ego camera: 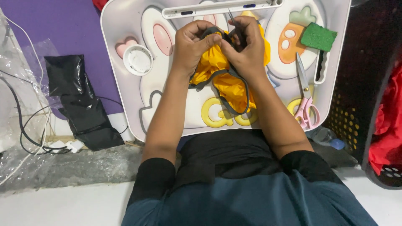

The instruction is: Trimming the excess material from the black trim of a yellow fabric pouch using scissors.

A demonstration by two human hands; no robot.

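Both hands meet over a yellow fabric piece with grey edging (228, 83) that lies bunched on a white lap tray (125, 21). My left hand (193, 46) pinches the grey edge of the fabric at the top. My right hand (247, 48) grips the same edge and also holds a small dark pointed tool (234, 23) whose tips stick up between the fingers. The fabric hangs down between my forearms toward my lap.
Pink-handled scissors (305, 98) and a green sponge (318, 37) lie on the tray's right side, a round white cup holder (137, 60) on its left. A black plastic bag (79, 100) and cables (29, 129) lie at left. A dark perforated basket (356, 113) with red cloth (387, 125) stands at right.
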